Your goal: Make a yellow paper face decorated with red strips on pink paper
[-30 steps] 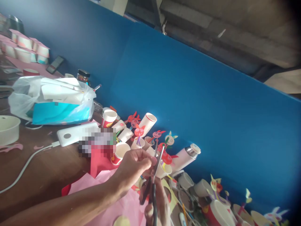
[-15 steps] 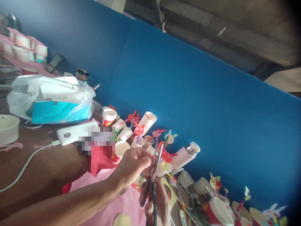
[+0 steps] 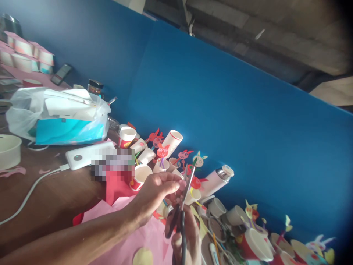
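Below one far blue partition [image 3: 234,106], the left hand [image 3: 159,187] pinches one half-hidden pink piece [image 3: 182,184] and the right hand [image 3: 191,228], cut off, grips one pair of scissors [image 3: 182,219].

Can read no word, brand, number or sign anywhere here. Can make out a small yellow mark on the red and white cup [image 3: 127,137] near the plastic bag [image 3: 16,112], and part of another on the red-sided cup [image 3: 141,177] beside the red paper [image 3: 118,187], but cannot tell letters from picture on either. Likewise cannot read anything on the dark round spot of the white power bank [image 3: 93,154], nor on the dark-lidded jar [image 3: 95,87], too small and blurred.
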Motion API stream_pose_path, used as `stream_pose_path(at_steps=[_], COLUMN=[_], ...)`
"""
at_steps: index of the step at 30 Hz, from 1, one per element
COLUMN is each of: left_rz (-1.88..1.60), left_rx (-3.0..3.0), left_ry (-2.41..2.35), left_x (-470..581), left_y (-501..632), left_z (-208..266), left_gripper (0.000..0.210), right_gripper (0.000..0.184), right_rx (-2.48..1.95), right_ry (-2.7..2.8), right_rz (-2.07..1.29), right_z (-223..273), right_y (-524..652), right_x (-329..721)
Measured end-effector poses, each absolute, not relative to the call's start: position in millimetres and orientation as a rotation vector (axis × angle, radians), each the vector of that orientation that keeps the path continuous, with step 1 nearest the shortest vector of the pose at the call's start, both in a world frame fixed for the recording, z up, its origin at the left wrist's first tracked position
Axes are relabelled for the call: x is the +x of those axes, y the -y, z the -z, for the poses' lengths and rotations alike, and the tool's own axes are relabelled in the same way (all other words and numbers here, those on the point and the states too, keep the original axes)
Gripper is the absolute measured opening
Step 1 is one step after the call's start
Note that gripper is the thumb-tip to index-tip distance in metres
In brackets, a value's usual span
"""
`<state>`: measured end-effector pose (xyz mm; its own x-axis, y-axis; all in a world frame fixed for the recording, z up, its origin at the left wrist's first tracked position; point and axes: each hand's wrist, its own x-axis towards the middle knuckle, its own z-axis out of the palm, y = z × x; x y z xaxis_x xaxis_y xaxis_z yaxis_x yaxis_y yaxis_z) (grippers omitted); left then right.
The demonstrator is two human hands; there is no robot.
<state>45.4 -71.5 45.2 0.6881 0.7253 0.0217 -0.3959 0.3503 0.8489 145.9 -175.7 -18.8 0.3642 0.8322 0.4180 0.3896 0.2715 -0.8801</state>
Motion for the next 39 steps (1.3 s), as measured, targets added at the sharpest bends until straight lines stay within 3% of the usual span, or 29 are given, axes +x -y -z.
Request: stream_pose_path(at_steps=[39], left_rz=[-0.743], left_rx=[0.974], left_ry=[-0.496], left_x=[47], left_y=[71], left_z=[-44], left_gripper=[0.019], right_gripper=[0.07], right_rx=[-1.341], right_ry=[1.151], right_rz=[-0.512], right_z=[31], right_y=[177], right_x=[140])
